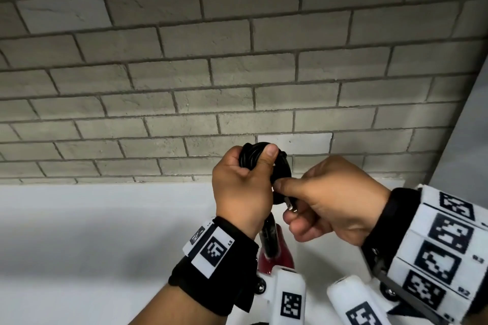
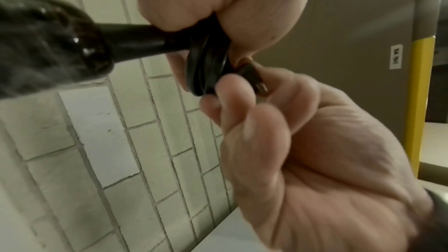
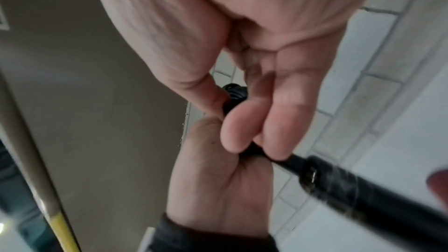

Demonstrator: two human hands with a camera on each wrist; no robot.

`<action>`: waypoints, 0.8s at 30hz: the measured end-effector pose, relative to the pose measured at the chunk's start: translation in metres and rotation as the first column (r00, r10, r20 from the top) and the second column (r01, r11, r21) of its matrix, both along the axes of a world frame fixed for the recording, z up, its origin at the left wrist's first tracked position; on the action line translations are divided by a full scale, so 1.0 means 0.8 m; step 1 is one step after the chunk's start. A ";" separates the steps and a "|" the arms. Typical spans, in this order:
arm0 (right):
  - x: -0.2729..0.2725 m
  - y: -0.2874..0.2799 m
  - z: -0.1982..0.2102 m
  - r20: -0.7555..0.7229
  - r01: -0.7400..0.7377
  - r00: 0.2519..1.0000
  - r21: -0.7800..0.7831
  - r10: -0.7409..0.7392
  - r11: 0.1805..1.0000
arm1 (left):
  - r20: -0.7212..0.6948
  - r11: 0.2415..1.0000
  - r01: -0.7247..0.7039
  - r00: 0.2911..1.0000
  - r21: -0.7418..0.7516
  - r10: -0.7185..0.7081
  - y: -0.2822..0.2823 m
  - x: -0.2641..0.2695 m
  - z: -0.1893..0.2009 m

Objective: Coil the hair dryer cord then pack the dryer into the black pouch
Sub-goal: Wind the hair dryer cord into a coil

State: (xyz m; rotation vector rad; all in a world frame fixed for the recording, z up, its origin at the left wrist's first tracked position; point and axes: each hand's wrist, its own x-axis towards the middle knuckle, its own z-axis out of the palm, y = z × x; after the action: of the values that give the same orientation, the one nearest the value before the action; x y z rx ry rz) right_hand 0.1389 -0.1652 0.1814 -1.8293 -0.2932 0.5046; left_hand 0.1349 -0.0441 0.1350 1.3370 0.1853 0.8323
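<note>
Several loops of black cord coil (image 1: 283, 166) already gathered into a tight round bundle, at about 6 o'clock in the head view, raised in front of the grey brick wall (image 1: 184, 60) and above the white counter (image 1: 79, 232). Gripped by the left hand (image 1: 241, 187): thumb pressed over the top of the loops, other fingers curled round the far side. At 4 o'clock from the coil, pinched in the right hand (image 1: 330, 200) between thumb tip and curled forefinger: the plug (image 1: 290, 205), one metal prong showing, remaining fingers folded toward the palm. Hanging at 6 o'clock beneath the left hand: the hair dryer (image 1: 274, 253), dark red glossy body, with a tapered black strain relief running up into the fist.

Judged as near the end of the coiling: no slack seen between plug and bundle, so probably only tucking or securing the plug end left. Packing not yet begun; black pouch nowhere in view in any of the three pictures.

Cord smooth, rubbery, faintly shiny, round in section, loops lying flat against each other like stacked rings in the left wrist view. Likely springy, apt to unwind if the grip loosens. Plug hard moulded plastic, prong bright metal. Dryer handle hard and glossy, blurred in both wrist views, so finer surface detail impossible to tell. Wall rough and mortared, counter smooth and matte.
</note>
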 end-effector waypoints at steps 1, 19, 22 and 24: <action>0.000 -0.002 -0.002 0.047 -0.006 0.999 -0.033 0.007 0.999 | -0.008 1.000 -0.008 1.000 0.026 0.008 -0.002 -0.001 -0.002; 0.014 -0.025 -0.030 0.131 -0.118 0.986 0.109 0.104 0.987 | 0.012 0.891 0.398 0.914 -0.219 -0.405 -0.008 -0.002 0.021; 0.024 -0.031 -0.035 0.174 -0.128 0.978 0.051 0.117 0.990 | -0.033 0.877 0.455 0.885 -0.153 -0.464 -0.010 -0.005 0.016; 0.025 -0.030 -0.041 0.187 -0.131 0.975 0.033 0.123 0.991 | -0.062 0.875 0.466 0.877 -0.129 -0.476 -0.008 -0.007 0.013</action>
State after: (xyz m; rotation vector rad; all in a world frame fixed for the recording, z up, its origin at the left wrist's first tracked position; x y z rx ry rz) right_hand 0.1588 -0.1892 0.1487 -1.8233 -0.5471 0.4126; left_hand 0.1296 -0.0502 0.1454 1.2442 -0.0279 0.3399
